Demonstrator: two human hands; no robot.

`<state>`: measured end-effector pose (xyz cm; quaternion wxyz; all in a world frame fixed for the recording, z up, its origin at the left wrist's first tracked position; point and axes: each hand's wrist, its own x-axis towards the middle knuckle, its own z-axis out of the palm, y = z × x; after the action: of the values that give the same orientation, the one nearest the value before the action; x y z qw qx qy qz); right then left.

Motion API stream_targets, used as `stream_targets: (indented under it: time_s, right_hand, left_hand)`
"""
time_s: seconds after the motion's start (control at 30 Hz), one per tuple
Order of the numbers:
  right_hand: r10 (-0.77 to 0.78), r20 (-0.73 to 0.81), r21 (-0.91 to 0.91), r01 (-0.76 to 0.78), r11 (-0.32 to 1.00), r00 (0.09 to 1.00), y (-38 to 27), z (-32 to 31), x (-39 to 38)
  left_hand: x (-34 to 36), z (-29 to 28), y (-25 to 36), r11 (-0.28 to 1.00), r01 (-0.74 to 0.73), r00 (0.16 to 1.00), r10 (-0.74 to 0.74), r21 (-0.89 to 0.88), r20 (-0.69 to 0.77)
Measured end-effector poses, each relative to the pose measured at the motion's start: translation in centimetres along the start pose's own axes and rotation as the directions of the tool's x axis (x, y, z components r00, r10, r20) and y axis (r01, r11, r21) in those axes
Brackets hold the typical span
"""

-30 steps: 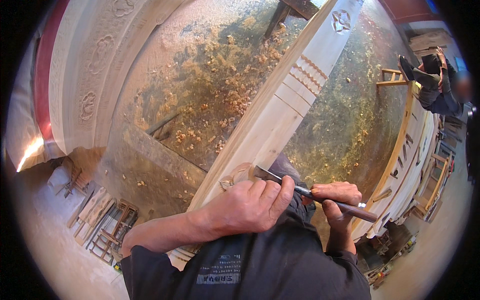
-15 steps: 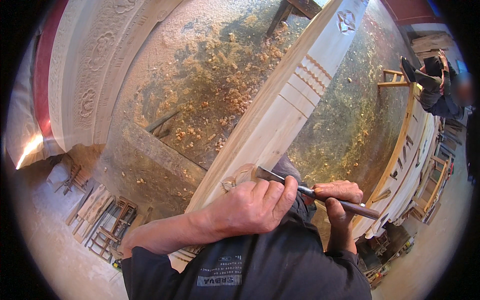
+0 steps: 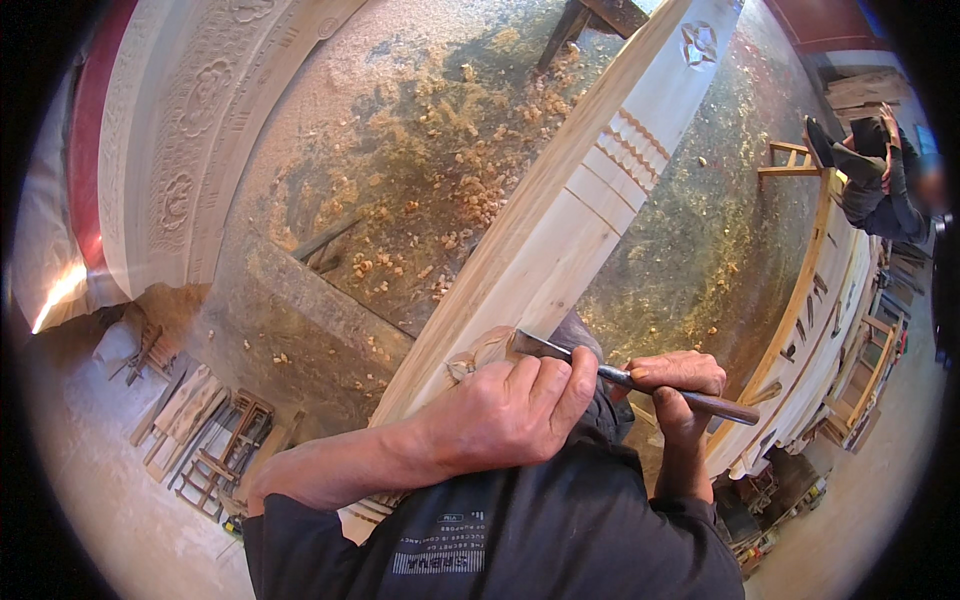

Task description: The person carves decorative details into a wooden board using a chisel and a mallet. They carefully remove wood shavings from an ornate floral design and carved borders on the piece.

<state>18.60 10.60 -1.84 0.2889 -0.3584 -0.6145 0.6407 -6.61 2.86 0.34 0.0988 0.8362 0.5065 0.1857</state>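
My left hand (image 3: 510, 415) is closed, its fingers on the steel shank of a chisel (image 3: 548, 348). The chisel's blade rests at a shallow carved leaf-like pattern (image 3: 475, 350) on a long pale wooden beam (image 3: 575, 235). My right hand (image 3: 675, 390) wraps round the chisel near its dark handle (image 3: 732, 410). Farther along the beam are wavy cut bands (image 3: 630, 150) and a four-petal carving (image 3: 698, 42). The beam runs diagonally from below me to the upper right.
Wood shavings cover the floor (image 3: 370, 230). A carved panel (image 3: 190, 150) stands upper left, a dark trestle (image 3: 600, 20) at top. On the right, a seated person (image 3: 880, 200) is near a bench with tools (image 3: 795, 320). Wood pieces (image 3: 185, 430) lie lower left.
The chisel's handle end has risen and its tip has shifted slightly right, my hands moving with it. The scene has shifted slightly right in the view.
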Motion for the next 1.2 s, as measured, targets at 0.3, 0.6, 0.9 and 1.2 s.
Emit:
stream_targets:
  time_s: [0.3,0.6,0.9,1.2]
  right_hand:
    - [-0.017,-0.029,0.096,0.019,0.995,0.999,0.9,0.8,0.2]
    - [0.002,-0.138,0.238,0.031,0.971,0.99,0.8,1.5,-2.4]
    - [-0.04,-0.073,0.039,0.043,0.998,0.997,0.1,1.1,-2.3]
    - [-0.032,-0.072,-0.011,0.031,0.999,0.997,-0.6,1.2,-1.8]
  left_hand:
    - [0.0,0.0,0.2,0.999,0.0,1.0,0.0,0.034,0.012]
    - [-0.2,-0.7,-0.1,0.996,-0.084,0.991,0.084,0.0,-0.1]
    - [-0.1,-0.5,-0.1,0.996,-0.084,0.996,0.083,-0.008,-0.034]
    - [-0.1,-0.3,0.0,0.998,-0.049,0.999,0.048,-0.049,-0.021]
